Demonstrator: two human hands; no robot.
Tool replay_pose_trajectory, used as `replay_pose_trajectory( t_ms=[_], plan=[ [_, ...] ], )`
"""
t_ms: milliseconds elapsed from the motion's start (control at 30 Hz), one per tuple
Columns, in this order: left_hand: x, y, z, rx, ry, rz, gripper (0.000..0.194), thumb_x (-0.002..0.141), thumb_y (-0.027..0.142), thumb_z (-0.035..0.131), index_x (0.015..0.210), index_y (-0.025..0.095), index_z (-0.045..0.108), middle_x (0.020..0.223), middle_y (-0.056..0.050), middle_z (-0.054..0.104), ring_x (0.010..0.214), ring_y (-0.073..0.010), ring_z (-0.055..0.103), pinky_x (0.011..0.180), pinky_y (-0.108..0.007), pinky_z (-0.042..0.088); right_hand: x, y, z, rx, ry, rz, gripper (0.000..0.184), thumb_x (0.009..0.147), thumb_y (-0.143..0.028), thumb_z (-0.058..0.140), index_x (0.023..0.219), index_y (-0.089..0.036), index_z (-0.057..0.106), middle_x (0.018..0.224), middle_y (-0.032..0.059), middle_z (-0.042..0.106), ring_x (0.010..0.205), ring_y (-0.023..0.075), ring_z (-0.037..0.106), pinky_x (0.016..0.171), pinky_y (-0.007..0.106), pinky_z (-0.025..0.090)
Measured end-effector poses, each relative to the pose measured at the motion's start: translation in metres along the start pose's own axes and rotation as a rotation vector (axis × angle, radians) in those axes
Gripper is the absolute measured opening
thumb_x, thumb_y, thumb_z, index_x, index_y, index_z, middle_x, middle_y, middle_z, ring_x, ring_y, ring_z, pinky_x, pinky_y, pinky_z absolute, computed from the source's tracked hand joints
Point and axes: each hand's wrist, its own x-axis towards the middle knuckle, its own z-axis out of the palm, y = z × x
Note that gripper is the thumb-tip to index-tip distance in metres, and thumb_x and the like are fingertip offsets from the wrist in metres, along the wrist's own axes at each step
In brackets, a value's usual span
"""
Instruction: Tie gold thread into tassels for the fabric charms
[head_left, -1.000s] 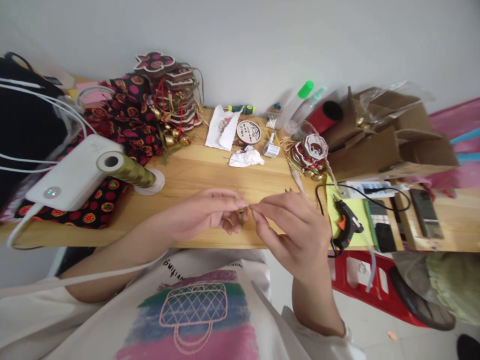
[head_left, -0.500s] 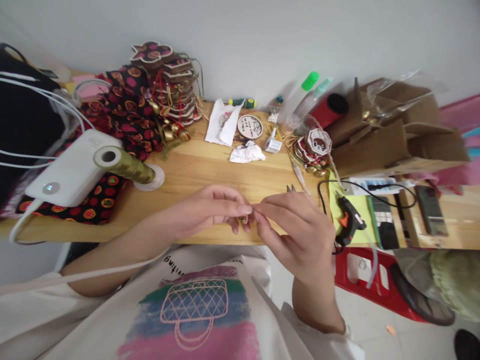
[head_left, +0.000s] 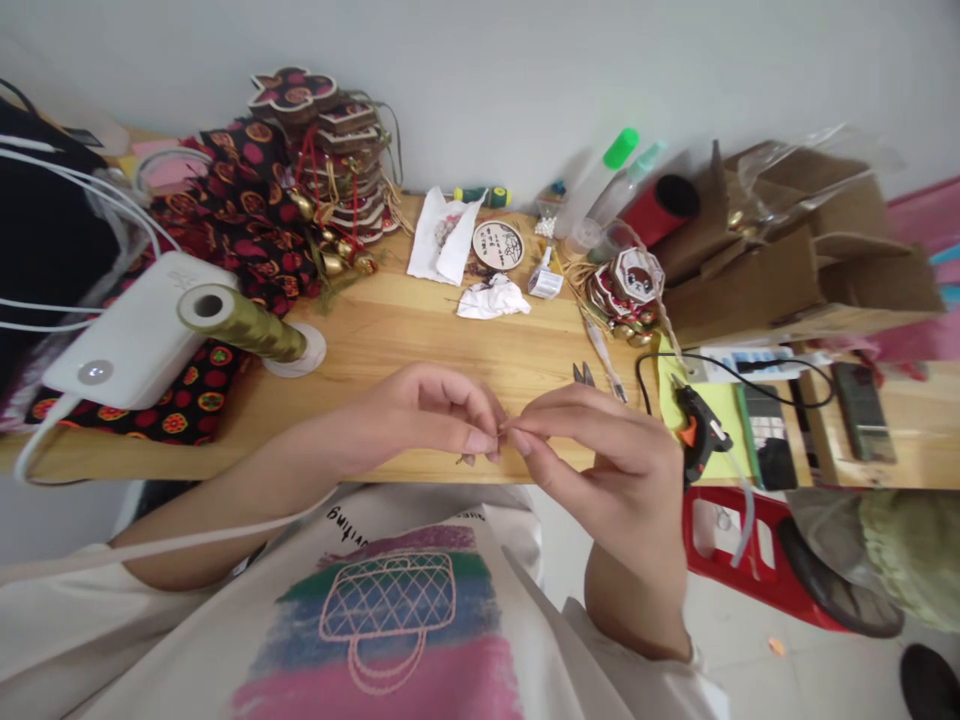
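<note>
My left hand (head_left: 442, 415) and my right hand (head_left: 604, 450) meet over the front edge of the wooden table (head_left: 375, 345). Both are closed in a pinch, thumb against fingers, with the fingertips almost touching. Whatever thin thing lies between them is too small to name. A tiny olive-brown end (head_left: 463, 459) pokes out below my left fingers. Just beyond my right hand lie the dark jaws of pliers (head_left: 583, 375), the rest of them hidden. A white pen-like tool (head_left: 604, 355) rests behind them.
To the left stand an olive thread spool (head_left: 247, 325) and a white device (head_left: 142, 330) with cables. Stacked fabric ornaments (head_left: 352, 170) with bells are at the back. Crumpled tissue (head_left: 493, 298) lies mid-table. A glue gun (head_left: 701, 435) and cardboard box (head_left: 795, 260) are on the right.
My left thumb has moved slightly down and left, and its fingers curl more. The gold-coloured bit seen under them is now mostly hidden. My right hand keeps its pinch; the view has shifted slightly.
</note>
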Motion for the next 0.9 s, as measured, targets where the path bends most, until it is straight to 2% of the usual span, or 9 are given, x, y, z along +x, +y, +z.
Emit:
replay_pose_trajectory(
  t_ms=[167,300,567,900],
  plan=[
    [-0.0008,0.0011,0.0005,0.045,-0.001,0.017,0.006,0.073,0.013,0.072,0.069,0.016,0.074,0.077,-0.001,0.072,0.074,-0.0115,0.065,0.071,-0.021,0.05,-0.0013,-0.0011,-0.0003,0.074,0.024,0.054,0.011,0.08,-0.003,0.07,0.081,-0.014,0.071,0.075,0.0012,0.073,0.07,0.0086,0.065,0.066,0.021,0.053],
    [-0.0004,0.0021,0.0021,0.05,0.03,0.039,0.009,0.074,0.012,0.072,0.066,0.016,0.074,0.075,0.0,0.07,0.072,-0.0106,0.064,0.07,-0.02,0.05,-0.0024,-0.0009,0.0007,-0.002,0.055,0.051,0.01,0.08,-0.005,0.07,0.08,-0.015,0.07,0.073,0.0004,0.071,0.068,0.0089,0.064,0.063,0.023,0.052],
    [0.0009,0.0028,0.0055,-0.046,0.074,0.006,0.006,0.071,0.01,0.071,0.067,0.014,0.073,0.068,0.002,0.068,0.06,-0.0072,0.059,0.059,-0.017,0.048,-0.0053,0.0008,0.0038,-0.247,0.093,-0.136,0.011,0.083,-0.007,0.068,0.084,-0.017,0.067,0.074,0.0009,0.071,0.068,0.0121,0.065,0.064,0.029,0.05],
    [0.0015,0.0027,0.0062,0.047,0.07,-0.042,0.004,0.069,0.015,0.068,0.073,0.014,0.069,0.064,0.001,0.068,0.06,-0.0097,0.06,0.06,-0.02,0.048,-0.0029,0.0006,0.0009,-0.346,0.051,-0.238,0.011,0.084,-0.007,0.067,0.085,-0.018,0.064,0.076,0.0026,0.073,0.067,0.0149,0.067,0.063,0.03,0.05]
  ],
)
